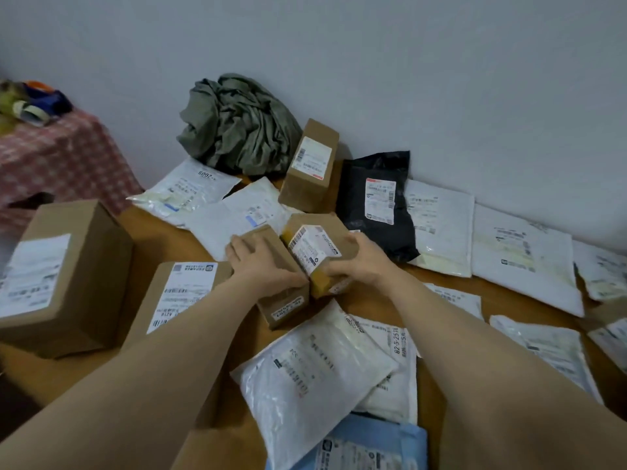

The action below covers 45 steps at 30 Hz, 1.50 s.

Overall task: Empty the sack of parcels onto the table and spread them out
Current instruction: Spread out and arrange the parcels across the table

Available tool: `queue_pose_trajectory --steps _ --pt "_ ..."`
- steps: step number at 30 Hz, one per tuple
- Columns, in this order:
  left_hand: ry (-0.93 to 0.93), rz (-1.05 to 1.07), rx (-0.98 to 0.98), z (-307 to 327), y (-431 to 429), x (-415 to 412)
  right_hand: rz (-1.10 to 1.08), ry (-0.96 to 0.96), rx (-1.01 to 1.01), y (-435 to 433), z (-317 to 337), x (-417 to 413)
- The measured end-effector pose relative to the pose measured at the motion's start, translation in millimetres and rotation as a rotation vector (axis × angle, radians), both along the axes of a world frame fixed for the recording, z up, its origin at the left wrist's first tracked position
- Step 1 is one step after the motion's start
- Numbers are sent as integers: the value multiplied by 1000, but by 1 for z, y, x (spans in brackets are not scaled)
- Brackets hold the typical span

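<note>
The olive-green sack [237, 125] lies crumpled and limp against the wall at the back of the wooden table [176, 239]. Parcels cover the table: brown cardboard boxes, white mailer bags and a black mailer bag [376, 205]. My left hand [261, 262] lies flat on top of a small brown box [281, 300] in the middle. Right beside it, my right hand [356, 262] grips a small box with yellow tape and a white label [315, 249]. The two boxes touch each other.
A large box [64, 276] and a flat box [179, 293] lie at the left. An upright box [312, 164] stands by the sack. White bags [522, 259] line the wall at right and fill the near side [315, 378]. A checked-cloth stand [57, 157] is at far left.
</note>
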<state>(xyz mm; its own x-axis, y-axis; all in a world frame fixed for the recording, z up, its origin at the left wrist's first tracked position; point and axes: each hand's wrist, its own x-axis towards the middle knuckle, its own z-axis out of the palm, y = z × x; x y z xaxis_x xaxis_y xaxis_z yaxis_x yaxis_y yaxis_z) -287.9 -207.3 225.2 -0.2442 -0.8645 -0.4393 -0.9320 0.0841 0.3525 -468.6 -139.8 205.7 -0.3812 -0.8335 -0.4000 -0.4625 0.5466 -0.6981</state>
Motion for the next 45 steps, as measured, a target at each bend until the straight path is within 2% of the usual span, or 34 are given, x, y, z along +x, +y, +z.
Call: queue_pose_trajectory --steps 2,4,8,10,13,15,18,21,24,26,29,33,35,38,40,45 --pt "-29 -47 43 4 -9 0 -155 -276 -7 6 6 -4" --pt "-67 -105 67 5 -21 0 -260 -457 -1 13 10 -2" --pt "-88 -259 73 -1 -41 2 -430 -581 8 20 8 4" --pt "-121 -366 80 -5 -47 5 -546 -504 -26 18 5 6" --pt "-139 -507 94 -8 -49 12 -582 -147 -97 13 -1 9" --pt "-107 -539 89 -8 -49 14 -504 65 -132 12 -2 16" --pt "20 -589 47 -5 -48 14 -417 486 -197 12 1 33" --pt "202 -498 134 2 -48 17 -266 697 -344 10 13 57" --pt "461 -145 194 10 -54 24 -103 592 -313 3 24 85" --pt "473 -44 74 11 -63 33 15 594 -127 -6 20 106" --pt "335 -101 -22 6 -70 49 106 666 122 -14 8 136" --pt "111 -119 -105 -2 -64 71 17 556 170 -21 8 148" --pt "-1 -86 -48 -2 -55 84 -16 533 171 -19 16 150" --pt "-137 -86 54 -4 -42 101 -182 302 62 -12 20 155" --pt "-127 -88 92 -7 -36 109 -268 145 15 -7 19 160" --pt "-188 -94 121 -19 -25 126 -175 339 141 3 6 175"
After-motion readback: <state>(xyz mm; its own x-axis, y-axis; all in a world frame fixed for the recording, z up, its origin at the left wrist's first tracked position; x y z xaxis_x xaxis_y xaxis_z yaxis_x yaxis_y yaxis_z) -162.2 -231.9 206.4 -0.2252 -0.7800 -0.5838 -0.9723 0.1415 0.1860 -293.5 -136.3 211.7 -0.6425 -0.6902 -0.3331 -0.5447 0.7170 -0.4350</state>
